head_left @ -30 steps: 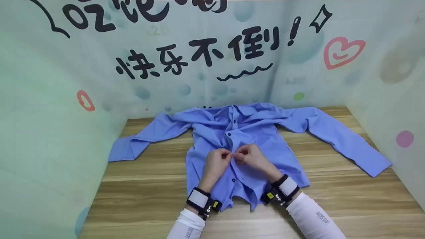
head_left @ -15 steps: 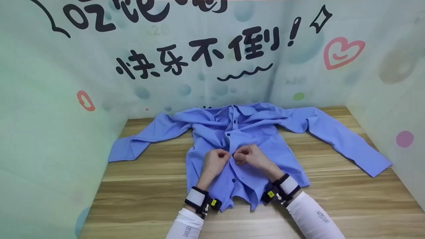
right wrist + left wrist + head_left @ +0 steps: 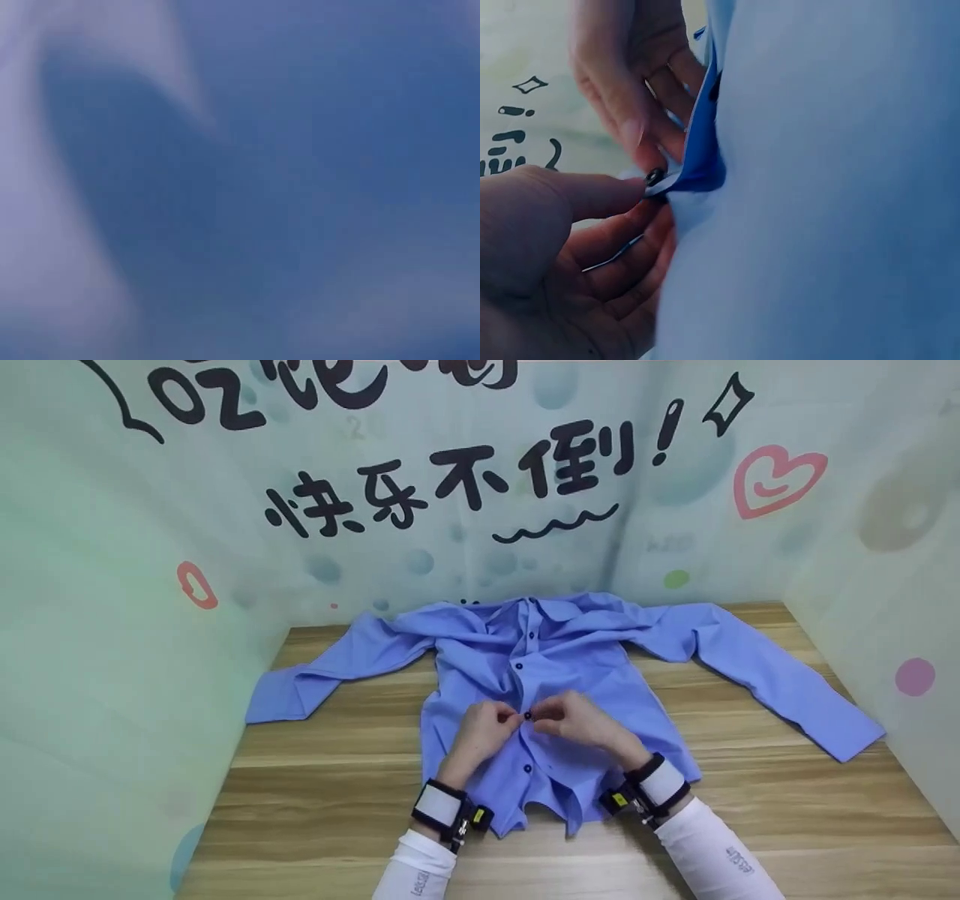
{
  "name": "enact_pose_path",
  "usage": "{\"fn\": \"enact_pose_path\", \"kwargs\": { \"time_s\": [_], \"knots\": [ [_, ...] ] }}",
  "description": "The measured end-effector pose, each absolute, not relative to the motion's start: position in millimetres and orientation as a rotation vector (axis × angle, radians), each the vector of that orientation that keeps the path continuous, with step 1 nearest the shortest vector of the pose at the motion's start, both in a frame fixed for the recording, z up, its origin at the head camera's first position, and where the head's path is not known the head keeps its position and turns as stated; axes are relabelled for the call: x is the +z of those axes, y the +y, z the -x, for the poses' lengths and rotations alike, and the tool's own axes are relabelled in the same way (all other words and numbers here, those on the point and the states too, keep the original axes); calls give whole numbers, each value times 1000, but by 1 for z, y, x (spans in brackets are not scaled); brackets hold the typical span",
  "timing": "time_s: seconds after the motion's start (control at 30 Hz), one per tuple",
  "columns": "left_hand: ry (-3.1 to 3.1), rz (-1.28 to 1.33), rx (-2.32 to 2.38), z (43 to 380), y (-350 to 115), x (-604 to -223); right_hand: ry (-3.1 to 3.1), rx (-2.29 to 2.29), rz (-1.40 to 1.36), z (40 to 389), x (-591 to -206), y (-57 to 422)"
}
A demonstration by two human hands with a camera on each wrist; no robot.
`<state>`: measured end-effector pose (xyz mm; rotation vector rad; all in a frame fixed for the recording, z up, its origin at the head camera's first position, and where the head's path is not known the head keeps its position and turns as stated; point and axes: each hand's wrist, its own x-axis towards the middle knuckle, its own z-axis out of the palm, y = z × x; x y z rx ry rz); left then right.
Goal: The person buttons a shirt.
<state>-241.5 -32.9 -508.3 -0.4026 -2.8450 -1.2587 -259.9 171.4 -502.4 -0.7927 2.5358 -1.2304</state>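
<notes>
A blue long-sleeved button-up shirt (image 3: 600, 675) lies spread front up, collar toward the back wall. My left hand (image 3: 482, 735) pinches the edge of its front placket between thumb and fingers, close to a dark button (image 3: 527, 715). In the left wrist view, this button (image 3: 654, 177) sits right at the left thumb tip. My right hand (image 3: 581, 724) has its fingertips at the button's other side, thumb and forefinger slightly parted. Another button (image 3: 527, 769) shows lower down, and one more button (image 3: 519, 666) higher up. Blurred blue cloth fills the right wrist view.
The shirt lies on a wood-grain table (image 3: 315, 810). Both sleeves stretch outward, the right-hand sleeve (image 3: 787, 690) close to the side wall. A printed backdrop (image 3: 450, 562) with black lettering stands behind, and pale walls close off both sides.
My right hand's fingertips have parted and shifted slightly, so the button between the hands now shows clearly. My left hand keeps its pinch on the shirt, almost in place.
</notes>
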Motion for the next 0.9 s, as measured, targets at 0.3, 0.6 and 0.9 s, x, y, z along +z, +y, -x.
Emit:
{"fn": "enact_pose_path", "kwargs": {
  "time_s": [0.3,0.6,0.9],
  "knots": [
    [-2893,519,-1120,232,-45,-493,2509,-690,1044,249,-506,175],
    [-3058,770,-776,205,-33,-484,2592,-435,897,250,-506,169],
    [-3047,593,-494,195,-23,-498,2647,-297,780,267,-500,160]
  ]
}}
